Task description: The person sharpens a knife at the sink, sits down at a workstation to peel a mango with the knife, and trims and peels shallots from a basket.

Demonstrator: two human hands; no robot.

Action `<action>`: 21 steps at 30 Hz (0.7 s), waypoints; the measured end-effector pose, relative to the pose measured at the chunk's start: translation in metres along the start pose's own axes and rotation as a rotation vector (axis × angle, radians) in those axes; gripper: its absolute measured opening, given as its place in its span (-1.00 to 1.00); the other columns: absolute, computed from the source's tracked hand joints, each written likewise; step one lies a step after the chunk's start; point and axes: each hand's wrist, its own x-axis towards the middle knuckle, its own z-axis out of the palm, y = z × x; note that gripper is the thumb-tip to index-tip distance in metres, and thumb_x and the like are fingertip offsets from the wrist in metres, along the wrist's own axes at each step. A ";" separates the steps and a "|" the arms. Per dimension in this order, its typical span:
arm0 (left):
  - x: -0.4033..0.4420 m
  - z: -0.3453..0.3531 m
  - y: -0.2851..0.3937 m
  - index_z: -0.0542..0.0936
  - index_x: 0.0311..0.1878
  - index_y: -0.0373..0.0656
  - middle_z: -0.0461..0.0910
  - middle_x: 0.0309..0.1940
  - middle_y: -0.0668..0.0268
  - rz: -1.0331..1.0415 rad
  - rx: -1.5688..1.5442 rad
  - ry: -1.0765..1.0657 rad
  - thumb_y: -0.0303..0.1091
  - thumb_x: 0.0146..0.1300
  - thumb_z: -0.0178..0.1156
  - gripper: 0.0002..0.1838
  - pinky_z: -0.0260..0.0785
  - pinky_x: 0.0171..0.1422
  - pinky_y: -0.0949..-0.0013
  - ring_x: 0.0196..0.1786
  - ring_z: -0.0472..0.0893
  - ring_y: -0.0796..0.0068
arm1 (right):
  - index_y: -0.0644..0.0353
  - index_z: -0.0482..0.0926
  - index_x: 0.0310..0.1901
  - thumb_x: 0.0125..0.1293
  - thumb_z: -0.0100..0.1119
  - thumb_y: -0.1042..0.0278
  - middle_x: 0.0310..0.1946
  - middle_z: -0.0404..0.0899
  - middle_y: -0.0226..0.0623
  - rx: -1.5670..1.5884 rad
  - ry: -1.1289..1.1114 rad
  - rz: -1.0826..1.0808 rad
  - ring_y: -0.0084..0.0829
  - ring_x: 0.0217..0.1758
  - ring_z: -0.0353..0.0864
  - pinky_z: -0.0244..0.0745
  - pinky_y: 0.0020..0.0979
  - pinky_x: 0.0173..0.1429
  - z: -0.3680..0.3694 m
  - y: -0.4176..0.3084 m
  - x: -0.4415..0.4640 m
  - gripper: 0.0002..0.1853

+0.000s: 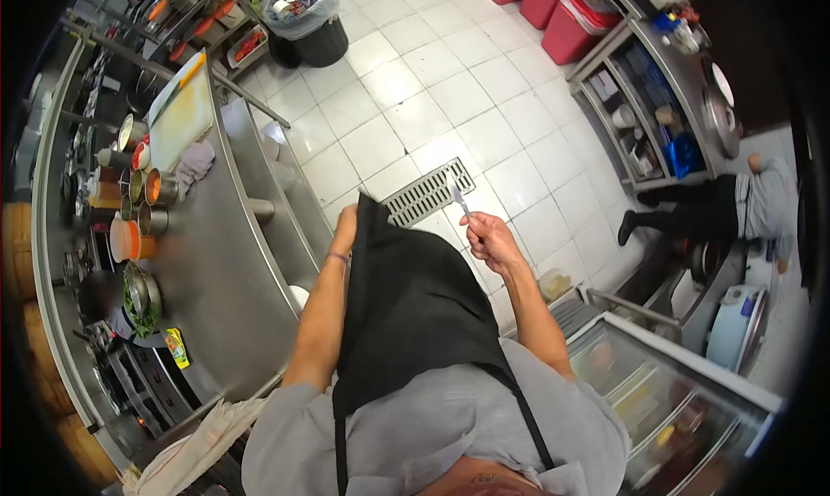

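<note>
My right hand (490, 239) is closed around the handle of a metal fork (458, 195), held out over the tiled floor near a drain grate (424, 193). My left hand (346, 228) is at the left edge of the black apron (415, 297), its fingers mostly hidden by the cloth. What that hand holds, if anything, cannot be made out. The steel counter (216, 280) lies to the left of my left arm.
Left counter: cutting board (186, 120), grey cloth (195, 160), sauce containers (156, 204), bowl of greens (141, 297), yellow packet (177, 347). A trash bin (320, 42) is ahead. Right: steel shelves (640, 98), another person (718, 204) and a glass-topped cooler (674, 392).
</note>
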 end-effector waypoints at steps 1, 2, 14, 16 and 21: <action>-0.002 -0.003 0.002 0.64 0.02 -0.32 0.72 -0.25 0.24 -0.003 0.127 0.107 -0.12 0.34 0.21 -0.58 0.53 -0.03 0.28 -0.25 0.67 0.40 | 0.20 0.52 -0.12 0.53 -0.03 0.30 -0.64 0.27 -0.55 -0.044 -0.014 -0.001 -0.73 -0.72 -0.02 -0.11 -0.61 -0.67 0.007 -0.013 0.011 -0.82; -0.015 -0.009 0.006 0.64 0.04 -0.33 0.72 -0.23 0.20 -0.008 0.258 0.215 -0.12 0.31 0.24 -0.56 0.53 -0.01 0.27 -0.21 0.67 0.41 | 0.18 0.54 -0.12 0.54 -0.01 0.26 -0.62 0.33 -0.56 -0.049 -0.045 -0.022 -0.74 -0.72 0.03 -0.08 -0.62 -0.66 0.012 -0.024 0.023 -0.80; 0.028 -0.097 0.230 0.35 0.39 -0.33 0.59 0.12 0.15 0.427 -1.048 -0.298 -0.28 0.51 0.06 -0.51 0.45 0.19 0.33 0.09 0.60 0.41 | 0.18 0.55 -0.13 0.54 -0.02 0.25 -0.64 0.32 -0.52 -0.086 -0.298 0.078 -0.72 -0.72 0.05 -0.03 -0.61 -0.65 0.146 -0.133 0.159 -0.79; 0.048 -0.116 0.236 0.29 0.42 -0.34 0.56 0.14 0.13 0.458 -1.098 -0.309 -0.28 0.53 0.02 -0.49 0.44 0.21 0.30 0.10 0.58 0.38 | 0.23 0.54 -0.15 0.54 -0.03 0.27 -0.67 0.28 -0.50 -0.021 -0.376 0.152 -0.70 -0.73 0.03 -0.05 -0.58 -0.66 0.157 -0.157 0.178 -0.78; 0.079 -0.179 0.255 0.52 0.21 -0.36 0.63 -0.03 0.19 0.531 -1.113 -0.205 -0.11 0.53 0.02 -0.53 0.52 0.01 0.38 -0.14 0.60 0.53 | 0.28 0.53 -0.17 0.53 0.00 0.28 -0.69 0.25 -0.51 0.099 -0.565 0.309 -0.70 -0.74 -0.01 -0.10 -0.56 -0.66 0.172 -0.192 0.223 -0.77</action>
